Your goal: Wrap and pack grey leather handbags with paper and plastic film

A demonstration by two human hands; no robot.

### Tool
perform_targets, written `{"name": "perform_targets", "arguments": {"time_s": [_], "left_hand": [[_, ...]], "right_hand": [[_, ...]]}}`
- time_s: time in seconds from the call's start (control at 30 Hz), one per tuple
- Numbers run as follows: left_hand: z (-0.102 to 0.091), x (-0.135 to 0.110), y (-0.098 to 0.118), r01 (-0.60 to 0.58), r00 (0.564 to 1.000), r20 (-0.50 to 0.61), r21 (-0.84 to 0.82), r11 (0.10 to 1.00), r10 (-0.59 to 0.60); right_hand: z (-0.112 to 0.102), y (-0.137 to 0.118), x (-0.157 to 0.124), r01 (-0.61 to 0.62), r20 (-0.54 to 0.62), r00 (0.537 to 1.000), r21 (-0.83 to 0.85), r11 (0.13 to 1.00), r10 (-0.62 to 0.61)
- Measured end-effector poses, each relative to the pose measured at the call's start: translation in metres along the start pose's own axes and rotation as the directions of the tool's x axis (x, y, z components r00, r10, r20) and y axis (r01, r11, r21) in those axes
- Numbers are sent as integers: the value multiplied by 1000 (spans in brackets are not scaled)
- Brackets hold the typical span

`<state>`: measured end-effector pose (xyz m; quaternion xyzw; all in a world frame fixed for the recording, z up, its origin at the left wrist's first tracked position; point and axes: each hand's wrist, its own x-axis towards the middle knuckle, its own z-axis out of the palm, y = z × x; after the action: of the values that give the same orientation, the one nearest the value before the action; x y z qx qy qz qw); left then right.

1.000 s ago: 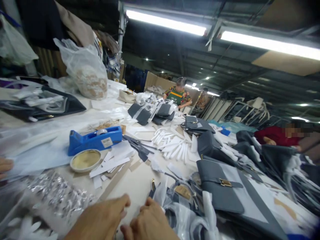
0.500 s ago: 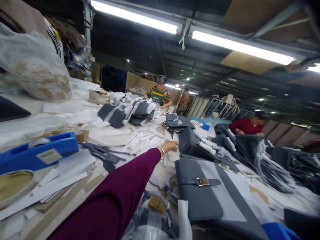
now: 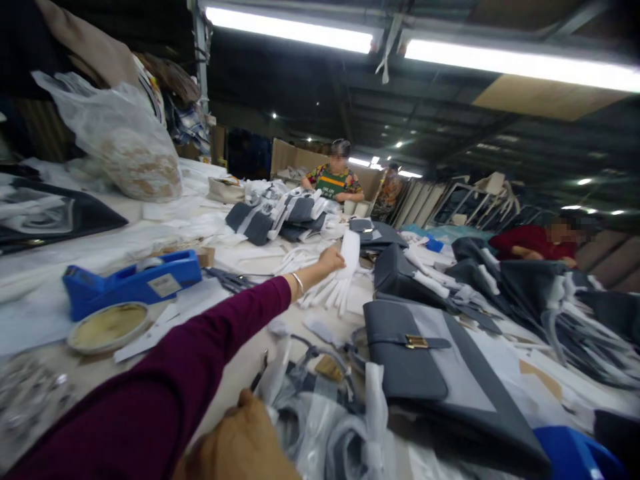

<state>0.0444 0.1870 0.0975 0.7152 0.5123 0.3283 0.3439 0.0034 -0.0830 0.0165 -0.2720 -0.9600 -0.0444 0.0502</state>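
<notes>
My left hand (image 3: 331, 260), at the end of an outstretched purple sleeve with a bracelet at the wrist, pinches a white paper strip (image 3: 352, 248) that stands up from the table. Beneath it, several narrow white strips (image 3: 327, 291) fan out. My right hand (image 3: 245, 443) is low in the view, fingers curled in; what they hold, if anything, is hidden. Just right of it are bag straps (image 3: 320, 427) in pale wrapping. A dark grey handbag (image 3: 405, 373) with a gold buckle (image 3: 417, 341) lies further right, a pale sheet under its flap.
A blue tape dispenser (image 3: 135, 283) and a round dish (image 3: 109, 327) stand at left. Several grey bags (image 3: 400, 273) crowd the right side. A plastic sack (image 3: 130, 147) sits back left. Co-workers (image 3: 336, 177) are across the table. Another blue object (image 3: 575, 453) is lower right.
My left hand has lifted a white strip from the pile and drawn slightly back. My right hand has come into view at the bottom. The view has shifted leftward.
</notes>
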Motion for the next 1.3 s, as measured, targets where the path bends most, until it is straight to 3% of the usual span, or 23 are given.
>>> {"name": "perform_targets", "arguments": {"time_s": [0.1,0.2,0.27,0.33,0.4,0.5,0.63,0.8,0.87,1.17,1.3], "left_hand": [[-70,-57,-44,104,991,-83,-38,994,-107],[-134,-153,-79,89,991,-86,-170,981,-105],[-160,-227,-88,107,994,-11,-224,969,-113],[-170,-293,-92,155,987,85,-335,929,-134],[-167,-344,-97,225,972,164,-446,866,-168],[-152,-390,-109,348,936,243,-528,774,-255],[-132,-410,-124,335,942,195,-619,711,-275],[-114,-407,-130,223,974,201,-776,590,-104],[-103,-403,-131,191,980,190,-791,581,-63],[-53,-382,-133,114,993,104,-667,736,-59],[-42,-376,-135,65,998,38,-570,819,-53]], "right_hand": [[5,-6,5,-77,27,997,123,989,75],[2,-8,7,-127,89,989,142,982,115],[-5,-6,8,-120,110,988,135,983,106],[-11,-5,8,-110,93,991,142,984,97],[-16,-4,6,-92,45,995,180,979,86],[-21,-4,2,-59,-30,997,267,962,69],[-28,-5,-3,-13,-102,993,388,921,57],[-31,-7,-7,20,-150,987,454,891,54],[-31,-9,-7,22,-143,989,450,893,48],[-29,-7,-6,19,-154,987,421,907,50],[-22,-4,-3,-25,-61,997,394,919,53]]}}
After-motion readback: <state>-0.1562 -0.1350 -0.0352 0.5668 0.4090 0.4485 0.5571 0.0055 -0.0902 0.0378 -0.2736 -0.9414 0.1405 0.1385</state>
